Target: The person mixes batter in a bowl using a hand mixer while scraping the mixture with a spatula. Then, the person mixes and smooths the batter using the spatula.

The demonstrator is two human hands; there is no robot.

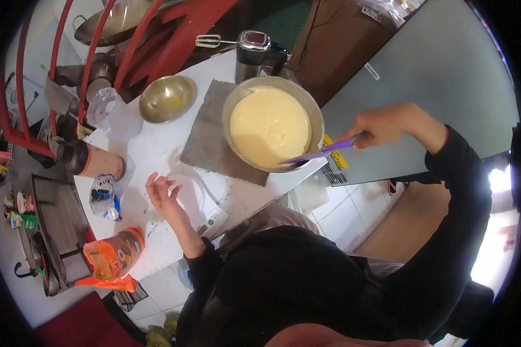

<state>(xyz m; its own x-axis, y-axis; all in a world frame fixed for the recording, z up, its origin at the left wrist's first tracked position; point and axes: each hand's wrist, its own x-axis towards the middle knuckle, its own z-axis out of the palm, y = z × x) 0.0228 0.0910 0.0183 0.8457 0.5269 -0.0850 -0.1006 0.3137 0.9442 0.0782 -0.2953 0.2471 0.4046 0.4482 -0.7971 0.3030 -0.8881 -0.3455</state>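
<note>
A large metal bowl on the table holds smooth pale yellow batter. My right hand, at the bowl's right, is closed round the handle of a purple spatula. The spatula's lower end reaches into the bowl at the near rim. Raised above the table's near left part, my left hand is empty, its fingers loosely bent and apart. Below and beside that hand is a white kitchen scale with a round platform. Under the bowl lies a grey cloth.
A hand mixer stands behind the bowl. Left of it are a small metal bowl, a clear plastic jug, a brown bottle, a crumpled packet and an orange bag. Red railings rise beyond the table.
</note>
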